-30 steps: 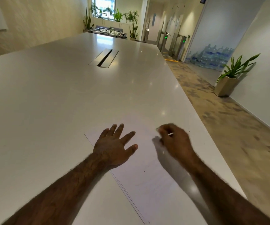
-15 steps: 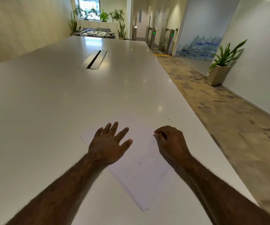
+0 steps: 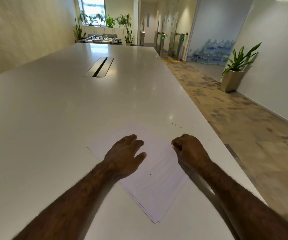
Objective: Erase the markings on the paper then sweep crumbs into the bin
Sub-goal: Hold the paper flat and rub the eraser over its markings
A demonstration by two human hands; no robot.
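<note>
Closest to us, our two bare forearms reach in from the lower edge over the white table (image 3: 36,118), and between them the near corner of a thin stack of paper (image 3: 157,184) points back toward us, turned at an angle to the table's edge. Faint pencil strokes still show on the top sheet between the arms, along with a couple of small dark specks. Our left hand (image 3: 125,155) lies palm down on the left part of the sheet, released and holding nothing, its fingers bent slightly and its thumb spread out to the right, pressing the paper against the table. Our right hand (image 3: 189,151) rests on the right part of the same sheet, clenched into a loose fist around something small that shows only as a pale glint at the fingertips; we cannot tell what it is. The two hands are apart, with bare paper between them. Just beyond the right hand, past the far edge of the sheet, dark crumbs (image 3: 179,127) lie scattered on the tabletop near its right edge. Farther along the table a slotted metal cable hatch (image 3: 99,67) is set into the surface. On the floor to the right, a potted plant (image 3: 235,73) stands against the wall.
</note>
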